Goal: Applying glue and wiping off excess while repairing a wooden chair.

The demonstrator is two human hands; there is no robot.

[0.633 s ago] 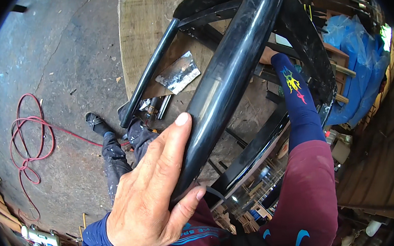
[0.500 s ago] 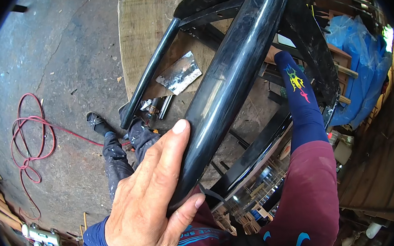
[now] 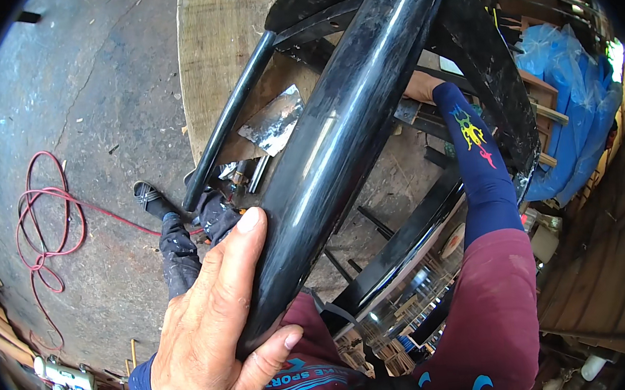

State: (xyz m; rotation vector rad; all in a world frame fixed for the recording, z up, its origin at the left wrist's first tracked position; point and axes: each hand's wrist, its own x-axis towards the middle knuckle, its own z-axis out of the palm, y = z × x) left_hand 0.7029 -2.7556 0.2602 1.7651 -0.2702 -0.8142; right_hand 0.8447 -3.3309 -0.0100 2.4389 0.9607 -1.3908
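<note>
A thick glossy black rail point(image 3: 336, 130), part of a curved black furniture frame, slants from the far right toward me. My left hand point(image 3: 208, 319) is closed on its near end, with fingers along the left side and thumb by the lower end. Behind the rail, my right hand point(image 3: 420, 87) reaches in among the frame's black curved members point(image 3: 482, 54). Only part of that hand shows; its fingers are hidden by the rail. A thinner black bar point(image 3: 235, 116) runs along the left of the frame.
The frame stands by a wooden board point(image 3: 203, 48) bearing a paint-smeared sheet point(image 3: 274, 120). A red hose point(image 3: 67, 194) lies coiled on the concrete floor at left. Near the board is a sandalled foot point(image 3: 153, 200). Blue plastic sheeting point(image 3: 568, 98) hangs over wooden pieces at right.
My left hand and the rail's near end have shifted left and slightly toward me. My right hand has moved a little left; slightly more of it shows beside the rail.
</note>
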